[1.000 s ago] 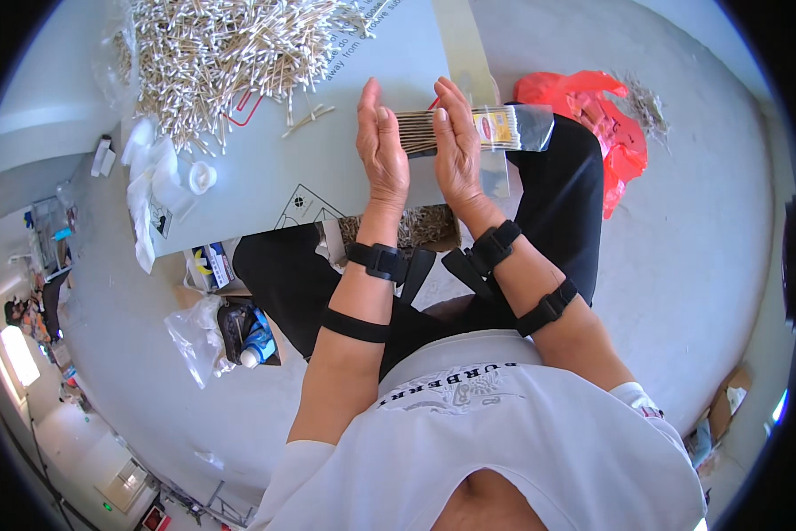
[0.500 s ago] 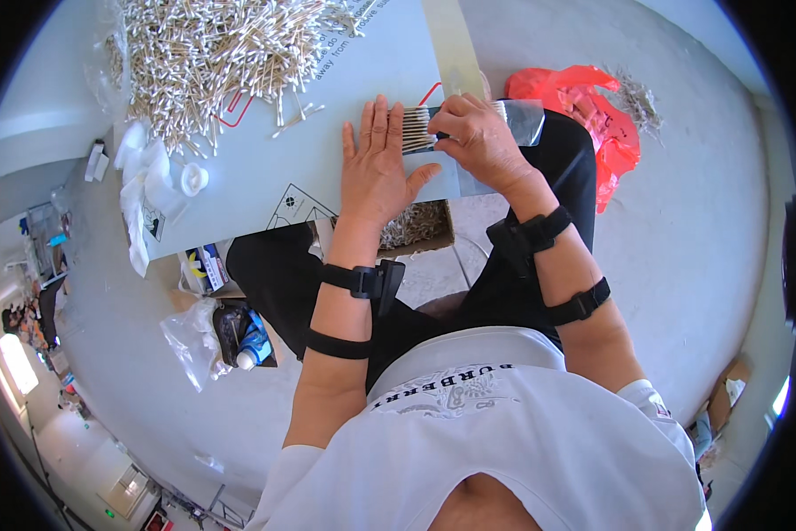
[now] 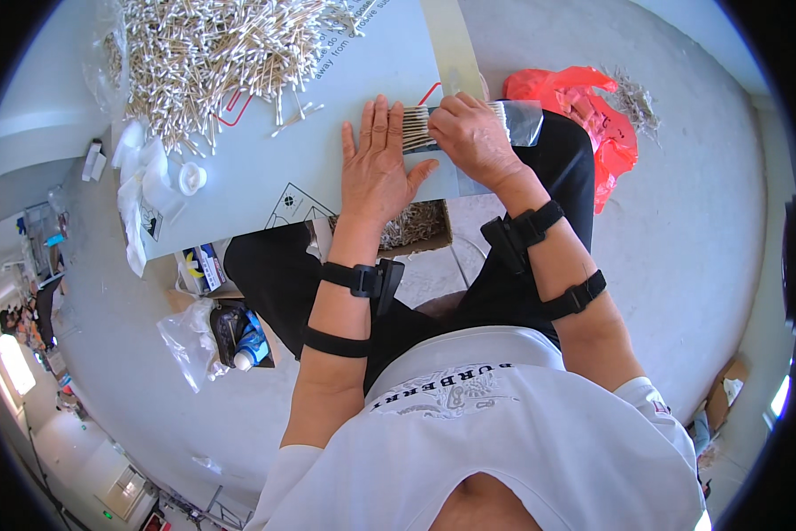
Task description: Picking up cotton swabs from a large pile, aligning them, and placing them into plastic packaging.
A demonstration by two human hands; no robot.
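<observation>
My left hand [image 3: 376, 164] lies flat with fingers stretched on the grey-blue board [image 3: 265, 159]. Its index finger borders a neat row of cotton swabs [image 3: 415, 129]. Over the right part of that row, my right hand [image 3: 476, 140] is closed, fingers curled and pressed down; whatever its fingertips pinch is hidden beneath them. White swab tips show past its far side, by a clear plastic bag [image 3: 525, 122] that reaches out over my knee. A large heap of loose cotton swabs [image 3: 221, 62] covers the board's far left, with a few strays [image 3: 299, 119] nearer me.
Beneath the board's near edge stands a cardboard box [image 3: 429, 232] of swabs. A red plastic bag [image 3: 606, 133] lies on the floor at right, beside more scattered swabs [image 3: 635, 99]. White film and a roll [image 3: 193, 178] sit at the board's left corner. A blue bottle [image 3: 252, 345] is below left.
My right hand has shifted slightly left and its fingers have curled in more tightly over the swabs. My left hand stays where it was.
</observation>
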